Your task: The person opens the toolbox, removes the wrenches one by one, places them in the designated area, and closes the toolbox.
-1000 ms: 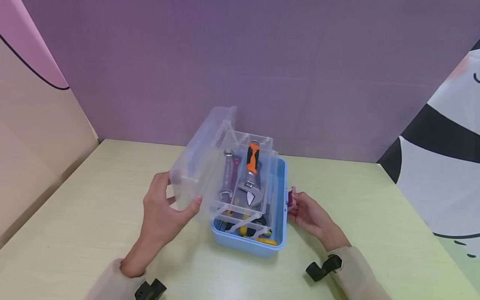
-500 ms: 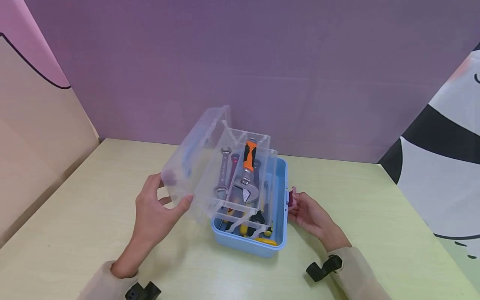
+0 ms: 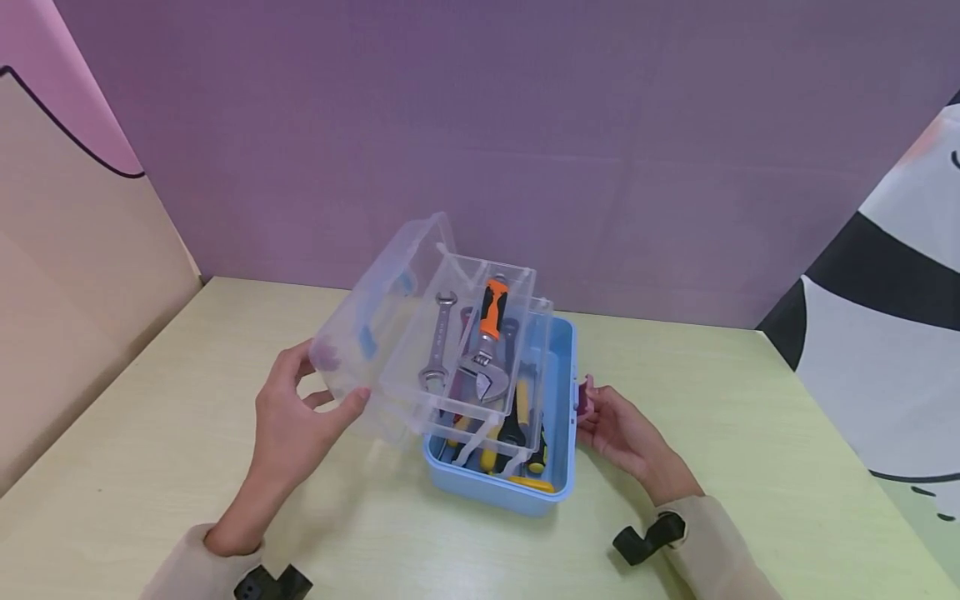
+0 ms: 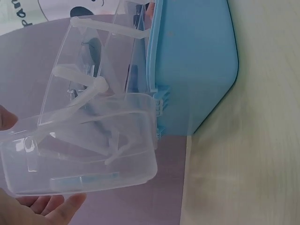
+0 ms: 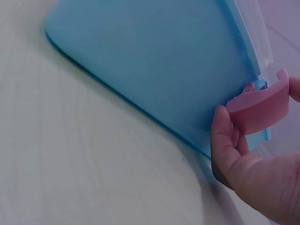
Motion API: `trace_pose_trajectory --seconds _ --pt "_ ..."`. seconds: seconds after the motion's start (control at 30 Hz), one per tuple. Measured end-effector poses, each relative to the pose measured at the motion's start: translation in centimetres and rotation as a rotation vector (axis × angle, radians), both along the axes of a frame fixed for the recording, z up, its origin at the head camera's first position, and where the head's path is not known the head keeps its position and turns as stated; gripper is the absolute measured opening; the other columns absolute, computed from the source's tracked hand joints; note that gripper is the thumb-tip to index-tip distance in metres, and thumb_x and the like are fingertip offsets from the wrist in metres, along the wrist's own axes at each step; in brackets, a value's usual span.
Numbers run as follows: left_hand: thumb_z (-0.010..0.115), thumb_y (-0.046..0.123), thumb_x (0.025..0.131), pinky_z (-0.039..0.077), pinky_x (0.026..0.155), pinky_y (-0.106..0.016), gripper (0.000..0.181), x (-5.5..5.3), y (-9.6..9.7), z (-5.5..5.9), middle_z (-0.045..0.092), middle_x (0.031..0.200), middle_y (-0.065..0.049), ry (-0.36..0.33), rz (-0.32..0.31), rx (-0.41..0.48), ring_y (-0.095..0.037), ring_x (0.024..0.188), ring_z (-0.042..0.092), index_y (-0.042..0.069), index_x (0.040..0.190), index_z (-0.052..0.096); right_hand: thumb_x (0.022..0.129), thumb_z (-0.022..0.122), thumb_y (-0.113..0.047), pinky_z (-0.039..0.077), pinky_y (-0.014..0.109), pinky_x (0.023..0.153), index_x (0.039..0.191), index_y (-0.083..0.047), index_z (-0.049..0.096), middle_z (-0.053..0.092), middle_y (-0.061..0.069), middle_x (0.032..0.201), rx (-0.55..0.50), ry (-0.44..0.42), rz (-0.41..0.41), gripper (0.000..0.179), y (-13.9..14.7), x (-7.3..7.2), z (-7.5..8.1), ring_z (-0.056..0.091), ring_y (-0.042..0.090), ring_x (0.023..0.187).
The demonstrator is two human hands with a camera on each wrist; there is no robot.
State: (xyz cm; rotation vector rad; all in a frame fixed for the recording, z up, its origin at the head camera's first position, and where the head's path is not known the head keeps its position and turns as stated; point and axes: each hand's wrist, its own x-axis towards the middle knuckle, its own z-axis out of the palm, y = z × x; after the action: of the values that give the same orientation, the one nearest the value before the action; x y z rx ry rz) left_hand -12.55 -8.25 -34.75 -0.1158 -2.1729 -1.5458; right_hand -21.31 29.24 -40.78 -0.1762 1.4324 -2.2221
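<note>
A light blue toolbox (image 3: 498,493) stands on the table, its clear plastic lid (image 3: 356,321) tilted up to the left. My left hand (image 3: 300,417) holds the lid's near end, thumb on one side and fingers on the other. Linked to the lid, a clear tray (image 3: 408,367) is raised over the box. In it lie a combination wrench (image 3: 437,346) and an adjustable wrench (image 3: 487,367) with an orange and black handle. At the box's right side my right hand (image 3: 618,429) holds the pink latch (image 5: 260,105) between thumb and fingers.
Several yellow and black handled tools (image 3: 512,429) lie in the box under the trays. A purple backdrop (image 3: 525,150) rises behind the table (image 3: 172,375), with a panda-patterned panel (image 3: 885,333) on the right.
My left hand has moved left and slightly down with the lid, swinging it wider. The tray and its wrenches have shifted left, showing more of the box's inside. My right hand stays at the latch.
</note>
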Motion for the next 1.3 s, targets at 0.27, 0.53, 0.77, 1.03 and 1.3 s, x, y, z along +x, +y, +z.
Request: trace_pose_trajectory --seconds 0.27,0.53,0.77,1.03,1.3 --pt "0.072 -0.003 0.077 0.053 0.077 -0.006 0.067 -0.1 -0.7 0.3 0.042 0.125 -0.005 -0.028 0.006 0.086 -0.008 0.110 0.044 0.000 0.135 0.039 0.103 0.036 -0.020 0.054 0.019 0.084 0.102 -0.016 0.056 0.060 -0.001 0.093 -0.003 -0.003 -0.003 0.021 0.1 -0.1 -0.1 0.055 0.011 0.085" --pt "0.067 -0.006 0.079 0.055 0.073 -0.008 0.063 -0.5 -1.7 -0.7 0.037 0.127 0.002 -0.088 0.024 0.143 -0.010 0.111 0.043 0.002 0.135 0.041 0.103 0.035 -0.020 0.053 0.019 0.084 0.103 -0.016 0.057 0.061 -0.001 0.093 -0.027 0.011 0.014 0.023 0.5 -0.1 -0.2 0.055 0.011 0.086" --pt "0.064 0.000 0.084 0.053 0.074 -0.006 0.053 -0.6 -2.4 -1.9 0.038 0.127 0.001 -0.168 0.056 0.126 -0.013 0.110 0.044 0.006 0.134 0.047 0.104 0.033 -0.020 0.053 0.019 0.085 0.103 -0.016 0.057 0.061 -0.002 0.091 -0.030 0.021 0.027 0.025 0.8 0.0 -0.3 0.056 0.011 0.086" --pt "0.062 0.003 0.088 0.053 0.070 -0.007 0.051 -0.5 -3.3 -3.4 0.040 0.135 -0.003 -0.220 0.033 0.166 -0.011 0.109 0.047 0.004 0.135 0.042 0.104 0.033 -0.020 0.054 0.019 0.085 0.100 -0.016 0.059 0.061 -0.002 0.089 -0.025 0.019 0.016 0.026 0.8 0.2 -0.2 0.056 0.011 0.084" --pt "0.065 -0.002 0.086 0.055 0.073 -0.009 0.045 -0.7 -3.8 -4.6 0.047 0.120 0.007 -0.134 -0.039 0.318 -0.008 0.102 0.052 0.004 0.128 0.049 0.103 0.035 -0.020 0.053 0.018 0.084 0.101 -0.016 0.058 0.060 -0.002 0.090 -0.005 0.022 0.000 0.023 0.7 0.2 0.0 0.055 0.011 0.085"
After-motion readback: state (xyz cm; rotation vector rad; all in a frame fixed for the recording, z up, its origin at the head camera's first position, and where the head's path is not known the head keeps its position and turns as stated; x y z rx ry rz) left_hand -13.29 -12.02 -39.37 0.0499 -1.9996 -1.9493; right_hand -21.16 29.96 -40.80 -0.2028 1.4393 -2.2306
